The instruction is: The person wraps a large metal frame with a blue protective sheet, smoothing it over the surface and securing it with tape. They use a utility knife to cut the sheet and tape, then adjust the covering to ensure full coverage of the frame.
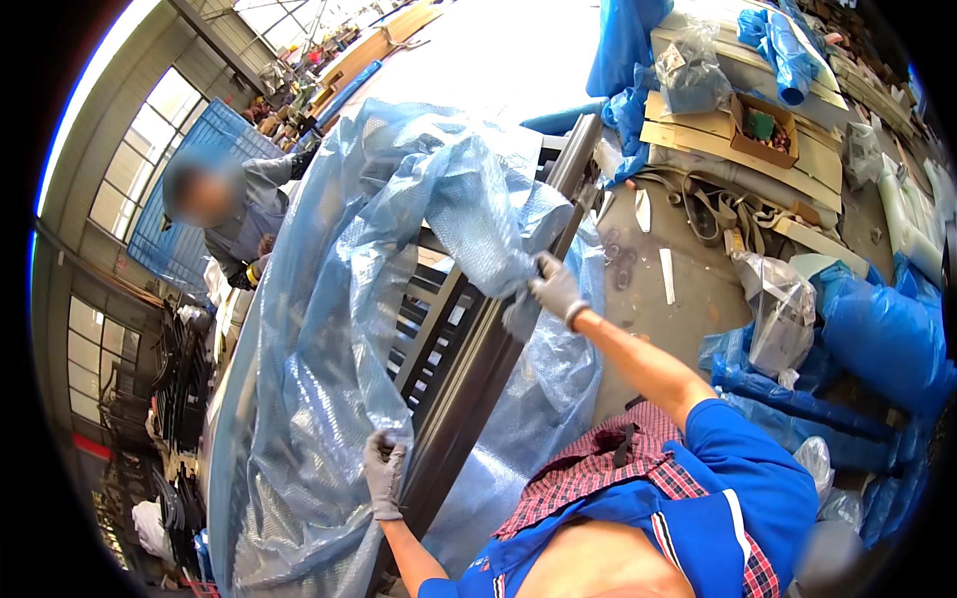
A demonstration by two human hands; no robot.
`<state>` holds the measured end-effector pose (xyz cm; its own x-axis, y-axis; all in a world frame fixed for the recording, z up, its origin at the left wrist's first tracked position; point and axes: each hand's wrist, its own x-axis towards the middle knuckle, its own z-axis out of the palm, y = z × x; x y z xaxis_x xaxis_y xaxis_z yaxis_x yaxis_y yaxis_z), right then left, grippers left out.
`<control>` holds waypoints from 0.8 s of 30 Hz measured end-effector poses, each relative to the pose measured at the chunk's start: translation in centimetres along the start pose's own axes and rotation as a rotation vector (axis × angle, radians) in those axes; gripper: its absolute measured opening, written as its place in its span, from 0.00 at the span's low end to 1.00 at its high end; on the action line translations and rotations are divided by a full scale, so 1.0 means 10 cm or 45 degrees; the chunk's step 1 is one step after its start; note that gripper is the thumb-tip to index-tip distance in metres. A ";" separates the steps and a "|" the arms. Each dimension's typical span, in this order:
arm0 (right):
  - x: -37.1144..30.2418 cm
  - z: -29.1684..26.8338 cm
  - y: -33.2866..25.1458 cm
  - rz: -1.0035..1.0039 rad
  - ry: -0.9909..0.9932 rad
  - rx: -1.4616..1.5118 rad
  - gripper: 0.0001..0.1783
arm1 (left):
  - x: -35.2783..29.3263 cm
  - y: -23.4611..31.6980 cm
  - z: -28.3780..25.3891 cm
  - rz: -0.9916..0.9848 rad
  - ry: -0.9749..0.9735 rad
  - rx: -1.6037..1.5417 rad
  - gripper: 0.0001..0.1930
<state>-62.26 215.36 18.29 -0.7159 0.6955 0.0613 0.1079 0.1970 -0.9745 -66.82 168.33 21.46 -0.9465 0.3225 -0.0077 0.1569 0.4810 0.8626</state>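
Note:
A large sheet of blue bubble wrap [319, 399] drapes over a dark slatted metal frame [469, 369] that runs slantwise from the lower middle to the upper right. My left hand [383, 473], in a grey glove, pinches the edge of the wrap beside the frame's near rail. Further up, my right hand [556, 287], gloved alike, is closed on a bunched fold of the wrap above the rail. Between my hands the wrap is lifted and curved, leaving some dark slats in sight. More wrap hangs down on the near side of the rail.
Across the frame stands a co-worker [239, 214] in grey with dark gloves. On the right lie blue plastic bundles [887, 329], a clear plastic bag [778, 309], straps [713, 204] and a cardboard box [764, 130] on stacked boards. White scraps [666, 276] lie on the floor.

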 end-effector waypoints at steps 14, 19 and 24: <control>5.12 -3.65 -0.57 -0.698 0.776 -0.025 0.14 | 2.32 2.28 2.54 0.516 0.688 1.187 0.54; 6.57 -4.59 -0.39 -0.648 1.015 -0.139 0.16 | 3.03 2.83 3.19 0.465 0.700 1.426 0.59; 7.45 -5.22 0.06 -0.663 1.085 0.130 0.18 | 3.32 2.99 3.81 0.544 0.269 1.341 0.58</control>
<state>-79.50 303.32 33.57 0.0801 0.8103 0.5805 -0.1668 0.5850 -0.7937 -82.82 224.51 27.76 -0.7724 0.5277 0.3536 0.5388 0.8391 -0.0753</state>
